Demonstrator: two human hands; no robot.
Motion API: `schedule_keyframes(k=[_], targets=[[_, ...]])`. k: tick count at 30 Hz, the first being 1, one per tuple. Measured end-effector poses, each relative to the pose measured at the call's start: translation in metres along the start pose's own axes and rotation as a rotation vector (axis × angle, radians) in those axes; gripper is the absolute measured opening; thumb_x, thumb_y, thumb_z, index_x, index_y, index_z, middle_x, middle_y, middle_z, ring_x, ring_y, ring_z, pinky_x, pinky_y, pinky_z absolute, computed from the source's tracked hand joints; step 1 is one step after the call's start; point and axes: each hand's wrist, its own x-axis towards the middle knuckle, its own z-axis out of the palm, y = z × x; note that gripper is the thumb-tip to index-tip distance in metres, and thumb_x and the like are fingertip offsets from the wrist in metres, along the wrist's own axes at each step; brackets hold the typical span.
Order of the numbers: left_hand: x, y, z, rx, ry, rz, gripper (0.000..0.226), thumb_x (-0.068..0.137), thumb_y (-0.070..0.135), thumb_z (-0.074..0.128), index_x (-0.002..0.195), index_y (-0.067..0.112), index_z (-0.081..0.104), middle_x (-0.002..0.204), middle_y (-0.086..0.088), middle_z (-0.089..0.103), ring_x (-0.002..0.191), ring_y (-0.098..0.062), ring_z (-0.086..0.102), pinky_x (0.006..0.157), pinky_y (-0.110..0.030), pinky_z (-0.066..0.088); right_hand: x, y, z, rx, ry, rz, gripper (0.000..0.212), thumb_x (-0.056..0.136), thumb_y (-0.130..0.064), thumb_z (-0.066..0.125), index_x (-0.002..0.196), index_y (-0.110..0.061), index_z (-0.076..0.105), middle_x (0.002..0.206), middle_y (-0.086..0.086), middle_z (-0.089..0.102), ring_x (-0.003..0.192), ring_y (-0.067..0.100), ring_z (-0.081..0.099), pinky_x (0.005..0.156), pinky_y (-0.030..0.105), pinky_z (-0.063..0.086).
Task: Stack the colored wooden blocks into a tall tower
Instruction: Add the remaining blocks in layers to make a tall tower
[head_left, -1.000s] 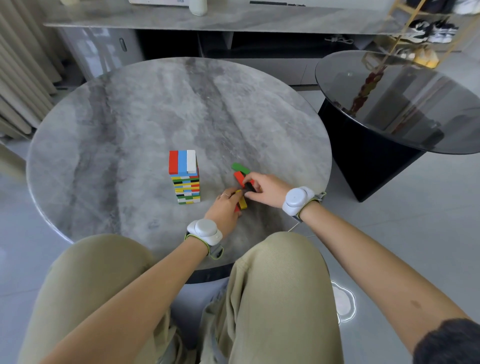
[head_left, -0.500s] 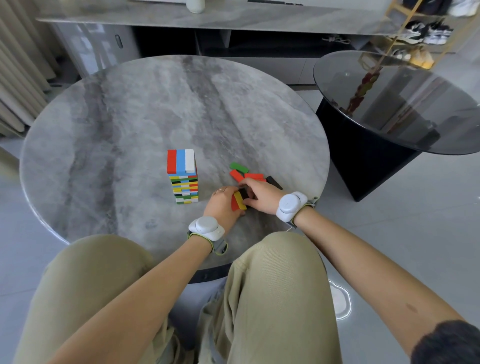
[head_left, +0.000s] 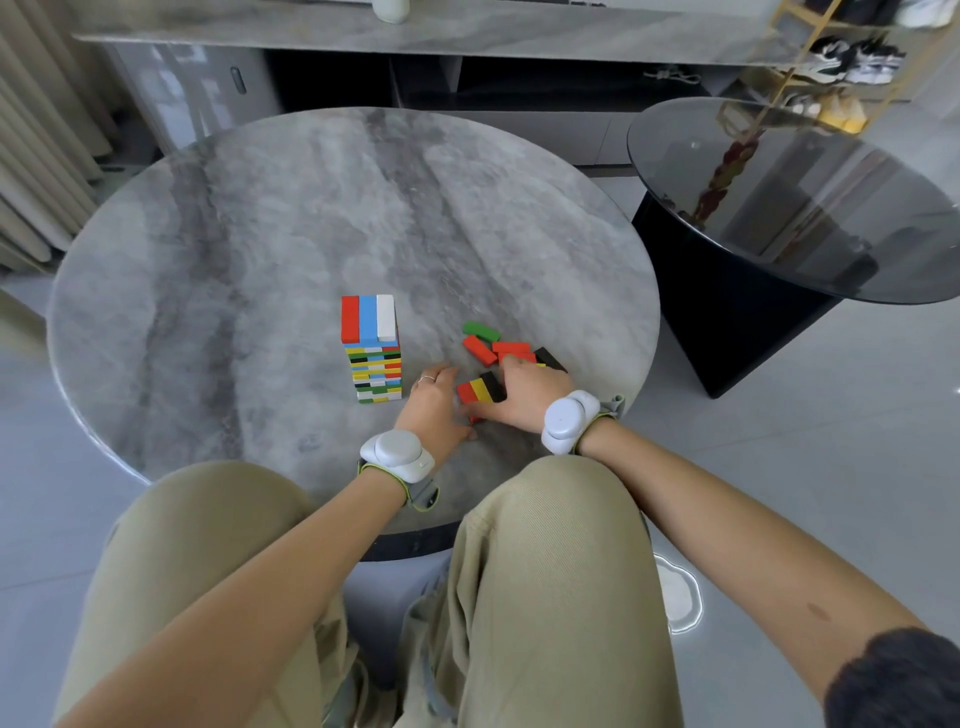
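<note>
On the round marble table (head_left: 260, 260), beside the square striped tower (head_left: 371, 358), the right hand (head_left: 524, 397) grips a row of three smooth blocks (head_left: 480, 389), red, yellow, black; the relaxed left hand (head_left: 434, 408) touches its red side.

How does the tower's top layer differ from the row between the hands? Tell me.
Top layer is red, blue, white; row is red, yellow, black. Top layer sits untouched on the tower; row lies on the table between left hand and right hand. Both: three blocks abreast.

Left of and beyond the tower (head_left: 372, 347) the tabletop (head_left: 249, 270) lies open; loose blocks (head_left: 488, 344) crowd its right side.
</note>
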Motion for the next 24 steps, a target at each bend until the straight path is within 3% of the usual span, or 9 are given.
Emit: schedule_keyframes(k=[3,9,12,14,17,20,24], targets=[[-0.005,-0.007,-0.006,0.051,-0.034,0.007,0.082,0.074,0.013,0.074,0.143,0.004,0.03,0.145,-0.015,0.035,0.134,-0.029,0.036,0.108,-0.029,0.033,0.001,-0.005,0.005,0.003,-0.005,0.027,0.083,0.063,-0.079,0.058,0.109,-0.011,0.05,0.105,0.003,0.062,0.093,0.024,0.063,0.067,0.032,0.046],[-0.011,-0.01,-0.014,0.11,-0.046,0.036,0.058,0.085,-0.001,0.048,0.141,0.005,0.035,0.141,-0.014,0.039,0.127,-0.026,0.044,0.1,-0.025,0.039,0.002,-0.014,-0.001,-0.108,-0.02,-0.037,0.069,0.078,-0.059,0.056,0.122,-0.008,0.044,0.113,0.009,0.058,0.097,0.027,0.059,0.063,0.03,0.037],[-0.014,-0.011,-0.014,0.099,-0.07,0.039,0.053,0.086,-0.001,0.048,0.138,0.008,0.041,0.137,-0.013,0.044,0.121,-0.026,0.049,0.098,-0.028,0.044,0.006,-0.012,-0.002,-0.162,-0.017,-0.107,0.087,0.075,-0.064,0.056,0.144,-0.02,0.025,0.12,0.006,0.054,0.109,0.026,0.055,0.068,0.031,0.039],[-0.015,-0.011,-0.016,0.099,-0.069,0.052,0.048,0.087,0.001,0.049,0.135,0.009,0.045,0.135,-0.013,0.047,0.118,-0.026,0.052,0.097,-0.03,0.046,0.01,-0.009,-0.001,-0.174,-0.048,-0.13,0.099,0.07,-0.069,0.058,0.148,-0.025,0.015,0.12,0.004,0.053,0.11,0.025,0.055,0.067,0.032,0.041],[-0.018,-0.013,-0.021,0.112,-0.055,0.054,0.042,0.09,0.007,0.049,0.132,0.01,0.049,0.134,-0.01,0.05,0.117,-0.025,0.054,0.096,-0.028,0.045,0.012,-0.01,0.002,-0.185,-0.061,-0.162,0.098,0.074,-0.066,0.059,0.148,-0.02,0.015,0.121,0.004,0.055,0.108,0.024,0.056,0.068,0.035,0.046],[-0.023,-0.012,-0.03,0.121,-0.059,0.083,0.036,0.091,0.01,0.048,0.126,0.01,0.054,0.127,-0.009,0.057,0.112,-0.023,0.057,0.093,-0.028,0.047,0.013,-0.012,-0.002,-0.168,-0.06,-0.208,0.085,0.076,-0.056,0.062,0.142,-0.014,0.028,0.117,0.004,0.057,0.104,0.023,0.057,0.07,0.033,0.046],[-0.033,-0.006,-0.049,0.144,-0.12,0.141,0.022,0.09,0.013,0.045,0.1,0.009,0.064,0.103,-0.009,0.067,0.091,-0.025,0.063,0.081,-0.032,0.052,0.016,-0.009,-0.02,-0.011,-0.15,-0.168,0.054,0.077,-0.048,0.067,0.111,-0.011,0.05,0.105,-0.001,0.057,0.088,0.02,0.054,0.067,0.028,0.044]])
